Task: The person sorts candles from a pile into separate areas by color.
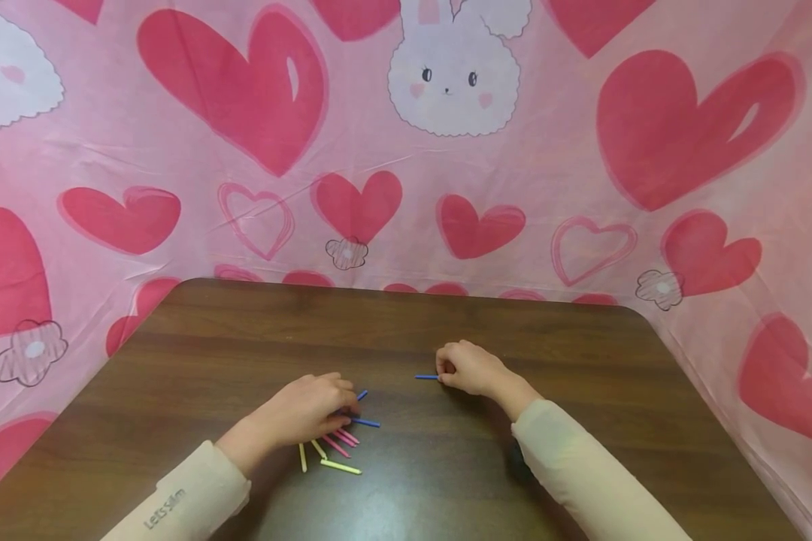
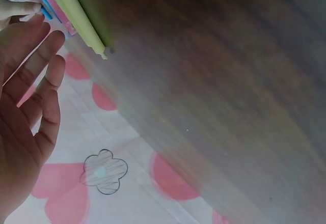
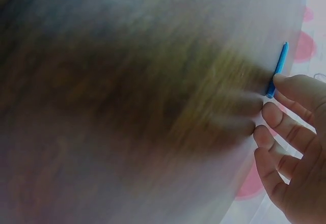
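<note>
Over on the right side, the right hand (image 1: 470, 368) is pinching a lone blue stick (image 1: 427, 377) near one end, the rest of it pointing out to the left; whether it is touching the tabletop, I cannot tell. In the right wrist view the thumb is pressing on that stick, while the lower fingers are curving loosely, slightly apart. Now to the left hand (image 1: 314, 406), palm down and arching over a loose cluster! A lower blue stick (image 1: 368, 423) is poking out by its thumb and an upper blue stick (image 1: 362, 394) is showing just past the fingers; I cannot tell whether the hand is pinching either one. Below it, pink sticks (image 1: 338, 448) are fanning out side by side, and nearer the person yellow sticks (image 1: 341, 466) are lying at different angles, one set almost crosswise. It's all happening on a dark wooden table (image 1: 446, 488), pale sleeves (image 1: 582, 466) are covering both forearms, and behind, a pink cloth (image 1: 379, 154) is showing hearts and rabbit faces.
</note>
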Available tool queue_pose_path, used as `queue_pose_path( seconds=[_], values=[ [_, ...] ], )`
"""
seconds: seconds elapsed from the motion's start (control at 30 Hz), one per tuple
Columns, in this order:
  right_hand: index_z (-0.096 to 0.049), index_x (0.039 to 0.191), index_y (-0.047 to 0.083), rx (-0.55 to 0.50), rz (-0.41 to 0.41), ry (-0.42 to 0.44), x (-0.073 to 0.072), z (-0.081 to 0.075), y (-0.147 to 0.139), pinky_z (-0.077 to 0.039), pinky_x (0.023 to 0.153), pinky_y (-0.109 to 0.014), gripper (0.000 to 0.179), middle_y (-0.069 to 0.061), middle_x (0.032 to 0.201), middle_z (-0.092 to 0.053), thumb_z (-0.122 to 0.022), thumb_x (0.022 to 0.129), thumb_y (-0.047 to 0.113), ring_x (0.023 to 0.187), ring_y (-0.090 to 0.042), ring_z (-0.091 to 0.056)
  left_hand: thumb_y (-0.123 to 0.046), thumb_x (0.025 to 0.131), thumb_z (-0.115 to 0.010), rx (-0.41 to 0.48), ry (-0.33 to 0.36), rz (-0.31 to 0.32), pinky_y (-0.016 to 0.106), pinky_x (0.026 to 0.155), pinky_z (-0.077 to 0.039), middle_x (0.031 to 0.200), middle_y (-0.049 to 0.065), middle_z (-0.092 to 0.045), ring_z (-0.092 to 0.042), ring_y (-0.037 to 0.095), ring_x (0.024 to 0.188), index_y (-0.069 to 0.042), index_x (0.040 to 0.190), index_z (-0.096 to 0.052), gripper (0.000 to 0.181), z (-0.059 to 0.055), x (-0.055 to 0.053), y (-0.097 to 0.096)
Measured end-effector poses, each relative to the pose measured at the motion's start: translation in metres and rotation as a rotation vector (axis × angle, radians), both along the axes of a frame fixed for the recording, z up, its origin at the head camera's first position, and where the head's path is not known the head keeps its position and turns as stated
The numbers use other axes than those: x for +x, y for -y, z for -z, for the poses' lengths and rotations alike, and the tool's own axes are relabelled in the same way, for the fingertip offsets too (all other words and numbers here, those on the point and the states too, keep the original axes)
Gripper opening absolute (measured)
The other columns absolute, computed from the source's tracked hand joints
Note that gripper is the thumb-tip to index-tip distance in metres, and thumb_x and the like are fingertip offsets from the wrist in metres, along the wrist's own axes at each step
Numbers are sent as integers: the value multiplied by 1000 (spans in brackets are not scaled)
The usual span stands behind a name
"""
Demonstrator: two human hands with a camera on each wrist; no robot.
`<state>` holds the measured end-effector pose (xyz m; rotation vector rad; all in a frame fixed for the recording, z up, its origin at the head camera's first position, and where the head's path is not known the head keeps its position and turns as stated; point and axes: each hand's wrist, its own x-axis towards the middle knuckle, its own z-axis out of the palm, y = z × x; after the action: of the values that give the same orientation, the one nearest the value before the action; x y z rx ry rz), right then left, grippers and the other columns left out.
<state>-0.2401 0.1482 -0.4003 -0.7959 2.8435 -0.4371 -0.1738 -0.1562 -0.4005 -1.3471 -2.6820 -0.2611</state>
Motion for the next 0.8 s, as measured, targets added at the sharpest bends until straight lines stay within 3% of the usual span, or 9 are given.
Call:
queue_pose_path(
  seconds=[0.37,0.8],
  values=[
    [-63,81,21,-41,15,-26,6,-4,-9,-43,64,-28,13,8,74,-56,-74,88,19,70,-11,-49,-14,80,-78,6,-45,4,23,60,-45,84,-11,-64,-55,8,82,-20,89,-75,11,-3,1,2],
    [-65,86,22,-70,26,-123,22,-11,-16,-43,70,-29,10,10,78,-57,-74,88,21,78,-11,-48,-16,79,-78,-1,-64,-41,22,58,-39,84,-14,-62,-53,8,82,-22,88,-75,12,-5,5,2]
  ],
)
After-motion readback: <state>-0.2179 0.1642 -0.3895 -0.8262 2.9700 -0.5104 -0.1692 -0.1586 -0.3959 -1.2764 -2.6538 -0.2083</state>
